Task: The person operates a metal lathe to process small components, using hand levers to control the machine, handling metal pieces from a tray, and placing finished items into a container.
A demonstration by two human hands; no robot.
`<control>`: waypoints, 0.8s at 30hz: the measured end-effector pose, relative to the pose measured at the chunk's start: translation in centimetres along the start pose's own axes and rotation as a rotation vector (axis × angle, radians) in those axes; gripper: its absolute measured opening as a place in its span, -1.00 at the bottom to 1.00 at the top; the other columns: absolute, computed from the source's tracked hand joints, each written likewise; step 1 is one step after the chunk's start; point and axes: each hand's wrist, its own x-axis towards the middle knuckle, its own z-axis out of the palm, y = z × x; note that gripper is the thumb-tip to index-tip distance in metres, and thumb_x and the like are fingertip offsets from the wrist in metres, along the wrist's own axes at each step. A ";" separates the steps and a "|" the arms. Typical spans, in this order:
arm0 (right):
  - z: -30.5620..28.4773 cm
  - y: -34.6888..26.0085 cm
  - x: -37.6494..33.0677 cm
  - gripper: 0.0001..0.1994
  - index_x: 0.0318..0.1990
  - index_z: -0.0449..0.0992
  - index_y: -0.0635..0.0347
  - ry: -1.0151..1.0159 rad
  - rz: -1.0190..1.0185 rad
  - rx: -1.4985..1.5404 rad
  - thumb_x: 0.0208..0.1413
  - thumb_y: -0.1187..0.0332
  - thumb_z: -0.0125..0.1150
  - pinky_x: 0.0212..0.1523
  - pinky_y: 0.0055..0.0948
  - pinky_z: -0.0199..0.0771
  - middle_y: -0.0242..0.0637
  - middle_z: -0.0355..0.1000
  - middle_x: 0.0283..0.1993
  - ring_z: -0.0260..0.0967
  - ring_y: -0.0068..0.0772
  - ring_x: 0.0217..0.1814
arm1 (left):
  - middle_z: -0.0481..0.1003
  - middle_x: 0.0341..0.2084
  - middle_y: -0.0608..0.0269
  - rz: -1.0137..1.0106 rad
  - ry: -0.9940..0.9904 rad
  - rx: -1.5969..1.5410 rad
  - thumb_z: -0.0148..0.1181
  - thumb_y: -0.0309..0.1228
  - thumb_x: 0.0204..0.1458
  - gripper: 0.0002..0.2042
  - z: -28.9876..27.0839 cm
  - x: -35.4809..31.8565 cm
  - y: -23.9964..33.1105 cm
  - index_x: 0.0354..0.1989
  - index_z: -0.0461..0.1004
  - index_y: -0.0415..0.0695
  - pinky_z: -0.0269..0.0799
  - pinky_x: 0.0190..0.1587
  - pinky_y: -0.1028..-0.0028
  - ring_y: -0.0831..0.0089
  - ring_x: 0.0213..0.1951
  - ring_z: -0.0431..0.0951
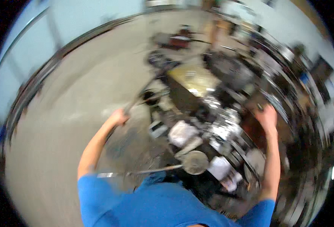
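Motion blurs much of the view. My left hand, at left of centre, is closed round a long thin rod that slants up and right toward the cluttered bench. My right hand reaches over the right part of the clutter, beside a reddish-brown surface. Its fingers are curled together near a small dark spot, and what they hold, if anything, cannot be made out. Between my hands lie a whitish crumpled cloth or paper, shiny silvery pieces and a round grey disc.
A yellowish sheet-like surface lies beyond the clutter. Another light rod runs left from the disc, close to my body. Pale concrete floor spreads at left, up to a light blue wall. Blurred dark equipment crowds the right.
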 end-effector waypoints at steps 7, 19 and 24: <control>-4.7 4.4 -2.4 -0.46 -0.07 0.43 0.06 0.173 0.208 -0.008 -0.39 0.26 0.23 0.12 -0.23 0.19 0.05 0.10 0.17 0.11 0.03 0.15 | 0.38 -0.73 0.19 0.056 0.102 -0.755 0.16 -0.40 -0.10 -0.78 -0.9 -5.8 -0.1 -0.41 0.37 -0.34 0.39 -0.63 0.44 0.42 -0.70 0.43; -12.2 9.5 -50.9 -0.63 -0.27 0.51 0.24 -0.143 1.232 -0.092 -0.36 0.33 0.11 -0.19 -0.32 0.40 -0.04 0.45 -0.25 0.42 -0.15 -0.22 | 0.40 -0.53 0.17 -0.467 -0.211 -0.865 0.10 -0.11 -0.03 -0.60 4.1 4.1 -15.1 -0.15 0.40 -0.18 0.36 -0.25 0.21 0.42 -0.50 0.37; -12.5 2.9 -70.7 -0.62 -0.38 0.51 0.28 -0.423 1.888 -0.307 -0.36 0.17 0.21 -0.12 -0.27 0.39 0.03 0.43 -0.28 0.38 -0.05 -0.17 | 0.39 -0.47 0.15 -0.470 -0.186 -0.784 0.09 -0.10 -0.03 -0.59 5.9 3.8 -9.5 -0.13 0.39 -0.17 0.34 -0.22 0.20 0.41 -0.45 0.37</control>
